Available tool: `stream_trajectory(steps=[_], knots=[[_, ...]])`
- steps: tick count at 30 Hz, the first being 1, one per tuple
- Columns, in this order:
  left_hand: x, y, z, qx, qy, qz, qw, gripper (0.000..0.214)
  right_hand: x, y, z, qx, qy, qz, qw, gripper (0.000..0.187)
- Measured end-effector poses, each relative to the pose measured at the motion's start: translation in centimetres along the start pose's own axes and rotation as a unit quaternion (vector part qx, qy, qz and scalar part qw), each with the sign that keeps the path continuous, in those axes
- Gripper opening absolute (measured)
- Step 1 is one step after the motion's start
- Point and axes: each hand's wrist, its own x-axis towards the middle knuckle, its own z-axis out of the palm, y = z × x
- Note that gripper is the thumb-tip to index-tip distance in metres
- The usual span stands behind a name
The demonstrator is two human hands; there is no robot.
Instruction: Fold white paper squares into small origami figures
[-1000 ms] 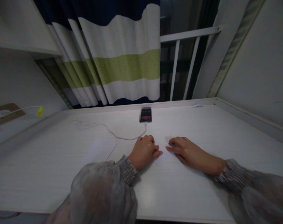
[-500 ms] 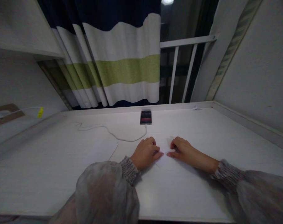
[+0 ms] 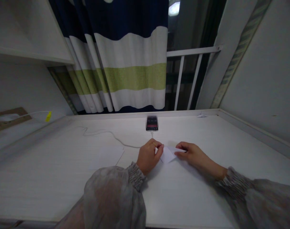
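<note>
A small white folded paper is raised a little off the white desk between my two hands. My left hand pinches its left edge with curled fingers. My right hand grips its right side, fingers closed on it. Both wrists wear grey gathered sleeves.
A phone lies at the back of the desk with a white cable running left to a wall socket. Another white sheet lies flat to the left of my hands. A striped curtain and a white railing stand behind the desk.
The paper lay flat under my fingers before; now both hands have lifted it and it shows a pointed folded flap. The camera has tilted slightly.
</note>
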Motion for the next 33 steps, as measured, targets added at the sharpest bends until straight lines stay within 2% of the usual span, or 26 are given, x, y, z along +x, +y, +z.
stream_trajectory(steps=[1, 3, 6, 9, 12, 14, 16, 18, 21, 23, 25, 26, 28, 30, 33], knots=[[0.0, 0.0, 0.1, -0.028, -0.005, -0.029, 0.999, 0.022, -0.1, -0.1, -0.1, 0.000, 0.030, -0.022, 0.999, 0.009], [0.0, 0.2, 0.3, -0.105, -0.035, -0.096, 0.989, 0.027, -0.5, -0.4, -0.1, -0.038, 0.113, -0.108, 0.987, 0.012], [-0.1, 0.4, 0.8, -0.239, -0.094, -0.162, 0.953, 0.031, -1.1, -0.8, 0.1, -0.157, 0.196, -0.265, 0.931, 0.011], [0.0, 0.6, 1.1, -0.329, -0.117, -0.186, 0.918, 0.031, -1.7, -1.4, 0.5, -0.255, 0.203, -0.350, 0.878, 0.015], [0.2, 0.4, 1.2, -0.387, -0.111, -0.220, 0.889, 0.028, -2.1, -1.9, 1.0, -0.319, 0.190, -0.388, 0.844, 0.017], [0.3, 0.1, 1.2, -0.415, -0.113, -0.245, 0.869, 0.027, -2.3, -2.1, 1.1, -0.323, 0.161, -0.397, 0.844, 0.014], [0.4, -0.3, 1.3, -0.431, -0.133, -0.259, 0.854, 0.029, -2.5, -2.2, 1.1, -0.282, 0.123, -0.397, 0.865, 0.012], [0.5, -0.8, 1.4, -0.428, -0.157, -0.258, 0.852, 0.030, -2.6, -2.0, 1.0, -0.213, 0.100, -0.387, 0.892, 0.022], [0.3, -1.1, 1.4, -0.407, -0.191, -0.235, 0.862, 0.031, -2.3, -1.4, 0.8, -0.115, 0.124, -0.318, 0.933, 0.021], [0.2, -1.0, 1.3, -0.394, -0.211, -0.220, 0.867, 0.031, -1.8, -0.8, 0.7, -0.049, 0.142, -0.221, 0.964, 0.021], [0.0, -0.9, 1.3, -0.382, -0.220, -0.208, 0.873, 0.031, -1.1, -0.2, 0.8, 0.021, 0.116, -0.096, 0.988, 0.024], [0.0, -0.9, 1.3, -0.377, -0.218, -0.201, 0.877, 0.031, -0.8, 0.1, 0.9, 0.057, 0.085, -0.039, 0.994, 0.026], [-0.1, -0.8, 1.4, -0.367, -0.213, -0.184, 0.887, 0.028, -0.4, 0.6, 1.1, 0.110, 0.024, 0.025, 0.993, 0.030], [-0.1, -0.9, 1.5, -0.351, -0.213, -0.163, 0.897, 0.025, -0.1, 0.9, 1.3, 0.135, -0.007, 0.044, 0.990, 0.031], [-0.1, -0.9, 1.6, -0.268, -0.221, -0.128, 0.929, 0.020, -0.1, 1.0, 1.3, 0.108, -0.004, 0.044, 0.993, 0.024]])
